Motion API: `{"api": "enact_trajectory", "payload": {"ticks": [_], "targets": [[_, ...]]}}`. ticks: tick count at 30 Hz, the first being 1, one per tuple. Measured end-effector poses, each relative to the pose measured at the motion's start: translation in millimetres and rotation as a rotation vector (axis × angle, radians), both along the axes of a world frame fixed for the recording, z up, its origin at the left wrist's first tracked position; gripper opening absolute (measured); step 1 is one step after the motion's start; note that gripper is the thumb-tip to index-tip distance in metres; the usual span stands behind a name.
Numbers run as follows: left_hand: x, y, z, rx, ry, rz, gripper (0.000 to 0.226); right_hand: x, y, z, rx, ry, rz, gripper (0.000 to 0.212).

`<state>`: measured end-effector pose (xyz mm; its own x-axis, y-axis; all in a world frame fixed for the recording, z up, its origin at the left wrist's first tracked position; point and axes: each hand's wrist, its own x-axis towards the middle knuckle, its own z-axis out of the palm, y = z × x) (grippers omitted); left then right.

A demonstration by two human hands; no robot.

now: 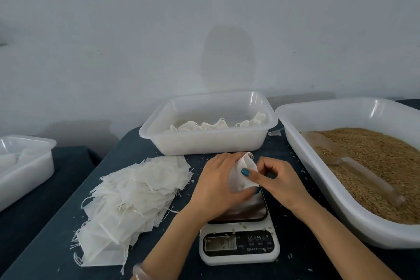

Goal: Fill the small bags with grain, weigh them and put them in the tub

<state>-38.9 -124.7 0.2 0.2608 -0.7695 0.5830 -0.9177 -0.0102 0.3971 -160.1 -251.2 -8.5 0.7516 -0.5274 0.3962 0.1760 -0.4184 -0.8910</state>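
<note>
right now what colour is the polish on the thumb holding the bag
Teal; the thumbnail shows it best in the head view.

Single wide-angle view from a head-worn camera, facing forward and down across the bench (41, 241), set close above the left hand (216, 182) and right hand (281, 179) at the kitchen scale (238, 254), plain grey wall (204, 29) filling the upper half of the frame

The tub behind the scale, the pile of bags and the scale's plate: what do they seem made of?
Tub: milky, half-clear plastic, glossy glints on its rim. Bags: thin white mesh-like fabric or filter paper, frayed strings. Plate: mirror-like, perhaps steel or glass.
</note>
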Motion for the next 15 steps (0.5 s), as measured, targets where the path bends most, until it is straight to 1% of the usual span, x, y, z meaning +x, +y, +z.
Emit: {"api": "enact_trajectory", "payload": {"ticks": [3, 5, 7, 8, 10, 12, 15], "targets": [[4.3, 0.0, -1.7, 0.049, -0.008, 0.013, 0.055, 0.3, 2.0, 1.4, -0.036, -0.015, -0.010, 0.030], [6.1, -1.3, -4.0, 0.081, -0.056, 0.017, 0.051, -0.1, 2.4, 1.2, -0.043, -0.033, -0.019, 0.030], [6.9, -1.7, -5.4, 0.091, -0.076, 0.030, 0.049, -1.3, 3.9, 0.4, -0.046, -0.076, -0.045, 0.037], [7.3, -1.3, -5.3, 0.090, -0.070, 0.035, 0.049, -2.0, 4.8, 0.0, -0.086, -0.098, -0.082, 0.041], [8.6, 0.3, -4.5, 0.092, -0.048, 0.035, 0.053, -3.5, 6.1, -0.1, -0.239, -0.132, -0.186, 0.044], [9.1, 1.9, -2.8, 0.093, -0.056, 0.027, 0.056, -4.9, 6.0, 0.4, -0.391, -0.137, -0.241, 0.039], [6.7, 2.7, -0.3, 0.092, -0.117, 0.014, 0.054, -4.9, 5.7, -1.9, -0.577, -0.080, -0.245, 0.030]]}}
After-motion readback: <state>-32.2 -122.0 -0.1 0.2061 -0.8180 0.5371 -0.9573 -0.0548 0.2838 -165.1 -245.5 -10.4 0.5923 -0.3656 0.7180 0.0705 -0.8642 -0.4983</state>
